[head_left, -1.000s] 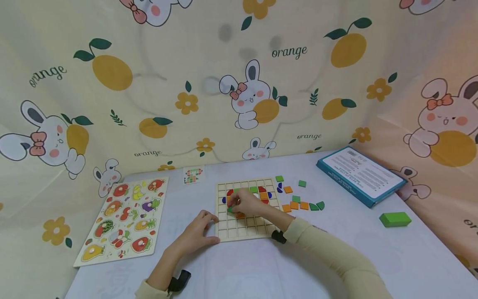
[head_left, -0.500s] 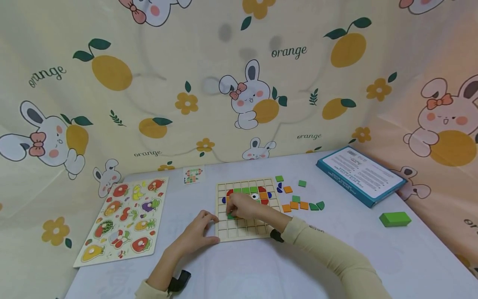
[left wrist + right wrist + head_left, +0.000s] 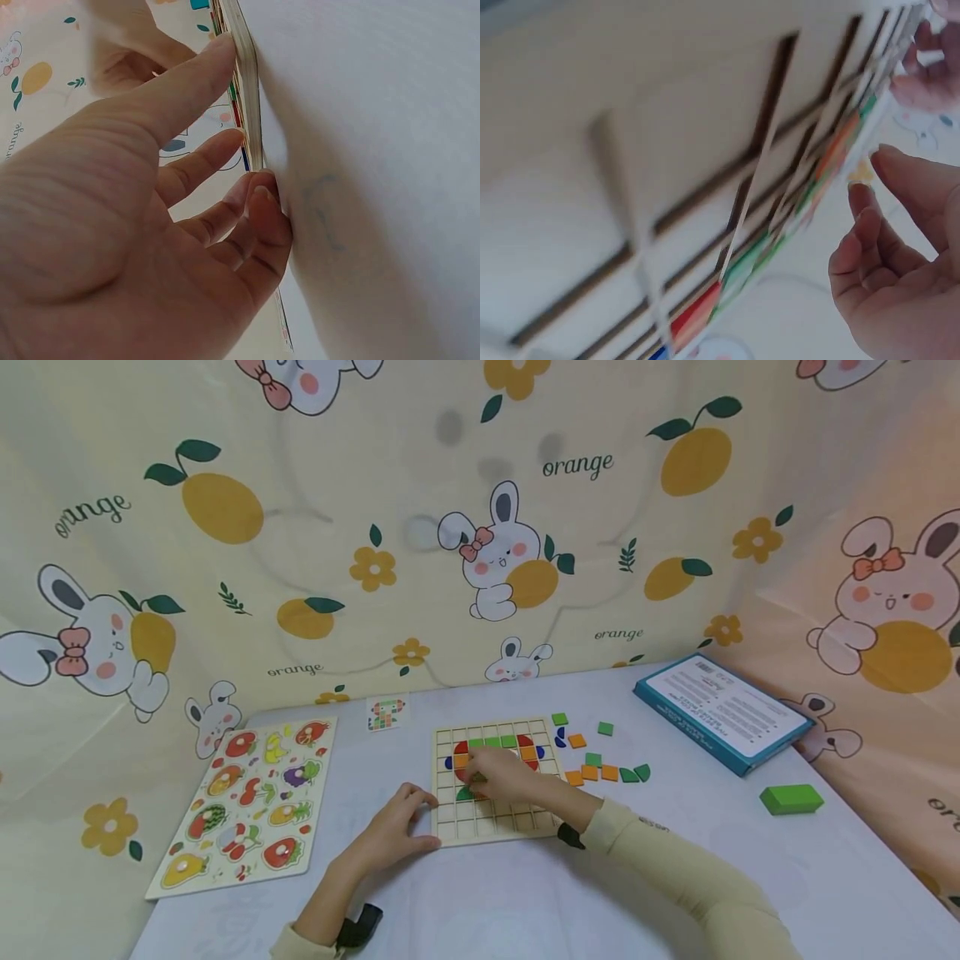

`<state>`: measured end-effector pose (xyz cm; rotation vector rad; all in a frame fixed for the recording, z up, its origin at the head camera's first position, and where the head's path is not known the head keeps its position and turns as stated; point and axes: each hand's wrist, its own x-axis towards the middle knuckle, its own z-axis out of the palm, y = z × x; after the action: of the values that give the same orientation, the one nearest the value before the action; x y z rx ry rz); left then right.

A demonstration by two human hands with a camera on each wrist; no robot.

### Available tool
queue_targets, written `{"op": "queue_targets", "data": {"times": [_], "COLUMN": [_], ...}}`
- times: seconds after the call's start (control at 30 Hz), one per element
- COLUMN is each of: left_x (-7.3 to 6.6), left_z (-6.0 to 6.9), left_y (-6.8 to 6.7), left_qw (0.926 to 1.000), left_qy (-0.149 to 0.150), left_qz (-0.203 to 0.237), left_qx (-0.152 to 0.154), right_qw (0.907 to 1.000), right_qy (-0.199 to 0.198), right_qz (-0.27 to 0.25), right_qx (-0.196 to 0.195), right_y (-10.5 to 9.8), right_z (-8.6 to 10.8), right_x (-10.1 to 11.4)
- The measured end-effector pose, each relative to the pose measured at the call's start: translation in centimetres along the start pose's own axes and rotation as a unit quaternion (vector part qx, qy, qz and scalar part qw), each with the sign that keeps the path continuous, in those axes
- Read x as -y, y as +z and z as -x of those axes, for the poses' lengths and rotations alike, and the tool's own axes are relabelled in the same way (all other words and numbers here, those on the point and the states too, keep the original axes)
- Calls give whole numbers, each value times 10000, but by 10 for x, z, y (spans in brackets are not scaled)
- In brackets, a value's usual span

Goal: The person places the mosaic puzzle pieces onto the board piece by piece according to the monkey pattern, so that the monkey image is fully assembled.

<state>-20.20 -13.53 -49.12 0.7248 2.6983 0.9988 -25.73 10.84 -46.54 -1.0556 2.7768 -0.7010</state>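
A wooden grid board (image 3: 495, 831) lies mid-table, with red, green, orange and blue pieces in part of its cells. Above its left half is my right hand (image 3: 506, 777), which hides some cells. In the right wrist view the thumb and fingertips of the right hand (image 3: 896, 255) are apart, with nothing visible between them. A green piece (image 3: 464, 794) lies on the board just below those fingers. My left hand (image 3: 393, 828) touches the board's left edge with thumb and fingers spread along it. The left wrist view shows the left hand (image 3: 150, 202) close against that edge.
Right of the board lie loose orange squares (image 3: 609, 773), green quarter-rounds (image 3: 642, 772) and blue pieces (image 3: 559, 737). A fruit puzzle board (image 3: 247, 802) is at left. A small pattern card (image 3: 386, 713) lies behind. A blue box (image 3: 723, 710) and green block (image 3: 791, 799) stand at right.
The green piece that was under my right fingertips now lies on the board. My right hand has shifted slightly up and to the right. The left hand stays at the board's edge.
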Motion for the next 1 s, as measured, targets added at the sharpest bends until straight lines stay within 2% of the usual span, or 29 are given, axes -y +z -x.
{"op": "queue_targets", "data": {"times": [0.17,0.33,0.47,0.6,0.8,1.0], "left_x": [-1,-4,-4,-4,-3,-2], "left_z": [1,1,1,1,0,1], "left_y": [2,3,3,2,0,0], "left_qw": [10000,10000,10000,10000,9999,9999], "left_qy": [-73,-52,-63,-26,-25,-46], "left_qz": [-52,-11,-11,-75,-120,-107], "left_qx": [20,-14,8,-2,-56,-23], "right_qw": [9975,9871,9783,9771,9822,9783], "right_qy": [198,1089,1643,1789,1702,1904], "right_qz": [-463,-846,-1098,-1112,-724,-737], "right_qx": [-497,-808,-625,-297,-316,-363], "right_y": [-18,-38,-51,-54,-48,-47], "right_z": [24,59,86,106,112,107], "right_x": [-26,-63,-87,-101,-103,-95]}}
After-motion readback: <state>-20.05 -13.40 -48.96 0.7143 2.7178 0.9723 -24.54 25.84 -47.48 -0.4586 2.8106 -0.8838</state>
